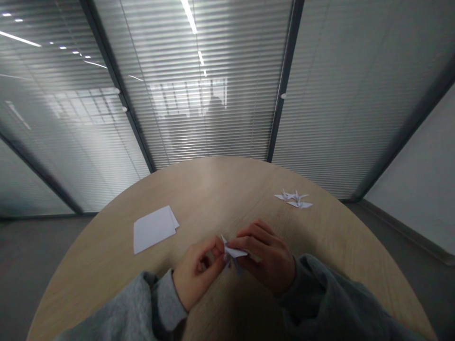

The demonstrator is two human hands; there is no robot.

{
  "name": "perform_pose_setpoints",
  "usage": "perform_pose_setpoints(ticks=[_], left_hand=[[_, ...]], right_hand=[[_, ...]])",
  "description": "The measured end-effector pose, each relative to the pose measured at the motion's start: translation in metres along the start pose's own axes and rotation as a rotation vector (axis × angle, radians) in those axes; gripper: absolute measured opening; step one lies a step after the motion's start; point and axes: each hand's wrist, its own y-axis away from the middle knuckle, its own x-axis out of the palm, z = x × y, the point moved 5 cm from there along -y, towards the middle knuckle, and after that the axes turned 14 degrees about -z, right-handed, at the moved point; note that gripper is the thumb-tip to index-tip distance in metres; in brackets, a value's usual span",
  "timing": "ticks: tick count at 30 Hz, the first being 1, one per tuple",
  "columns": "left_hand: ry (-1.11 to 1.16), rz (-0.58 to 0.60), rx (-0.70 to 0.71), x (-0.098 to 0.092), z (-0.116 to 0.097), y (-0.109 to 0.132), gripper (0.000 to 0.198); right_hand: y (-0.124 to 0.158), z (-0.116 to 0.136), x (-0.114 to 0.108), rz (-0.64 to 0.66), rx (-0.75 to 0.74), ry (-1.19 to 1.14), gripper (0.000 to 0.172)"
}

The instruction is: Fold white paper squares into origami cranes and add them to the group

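A small piece of folded white paper [233, 253], shaped like an origami crane in progress, is pinched between my left hand [197, 271] and my right hand [265, 255]. The fingers of both hands close on it near the middle of the near table edge, and they hide part of the paper. To the left of my hands lies a stack of white paper squares [154, 229]. Beyond my right hand, a small group of folded paper cranes [293, 199] rests on the tabletop, out of reach of my fingers.
The papers and my hands are on a round light-wood table [220, 189]. Behind its far edge stands a glass partition with slatted blinds [209, 113], with dark metal frames. A grey floor [35, 251] shows on the left of the table.
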Motion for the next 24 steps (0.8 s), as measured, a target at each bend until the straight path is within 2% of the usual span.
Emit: perform_pose_setpoints(ticks=[5, 9, 14, 19, 24], left_hand=[[0.005, 0.016, 0.013, 0.0003, 0.0004, 0.0009, 0.019], [0.096, 0.053, -0.009, 0.0037, -0.0029, 0.0019, 0.023], [0.19, 0.052, -0.046, 0.0062, -0.0041, 0.0022, 0.032], [0.144, 0.041, -0.09, 0.0056, 0.0034, 0.004, 0.04], [0.112, 0.033, -0.02, 0.0035, -0.0029, 0.0046, 0.04]], right_hand=[[-0.0003, 0.0002, 0.0003, -0.011, 0.042, -0.064, 0.011], [0.001, -0.0023, 0.0003, -0.019, 0.087, -0.089, 0.015], [0.0002, -0.0011, -0.0017, -0.045, 0.072, -0.082, 0.016], [-0.0037, 0.0038, -0.0044, -0.086, 0.045, -0.088, 0.013], [-0.0048, 0.0069, -0.0052, -0.087, 0.04, -0.099, 0.012]])
